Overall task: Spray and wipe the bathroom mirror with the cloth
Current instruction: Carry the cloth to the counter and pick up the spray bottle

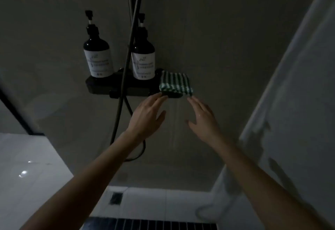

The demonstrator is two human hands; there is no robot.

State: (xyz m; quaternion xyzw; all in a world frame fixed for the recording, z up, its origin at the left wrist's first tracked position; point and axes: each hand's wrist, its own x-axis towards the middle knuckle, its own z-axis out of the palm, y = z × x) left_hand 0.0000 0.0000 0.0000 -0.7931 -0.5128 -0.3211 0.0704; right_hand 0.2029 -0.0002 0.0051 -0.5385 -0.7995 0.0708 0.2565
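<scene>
A folded green-and-white striped cloth (pixel 175 84) lies on the right end of a black shower shelf (pixel 101 84) fixed to the grey wall. My left hand (pixel 147 115) is stretched out just below the cloth's left corner, fingers apart, its fingertips at the shelf's underside. My right hand (pixel 203 116) reaches up just below the cloth's right corner, fingers spread, holding nothing. No mirror or spray bottle is in view. The room is dim.
Two dark pump bottles (pixel 97 58) (pixel 143 61) with white labels stand on the shelf left of the cloth. A black shower hose (pixel 125 77) hangs in front of them. Below are white floor tiles, a small square drain (pixel 116 198) and a long slotted grate (pixel 154 224). A white panel (pixel 293 103) rises at right.
</scene>
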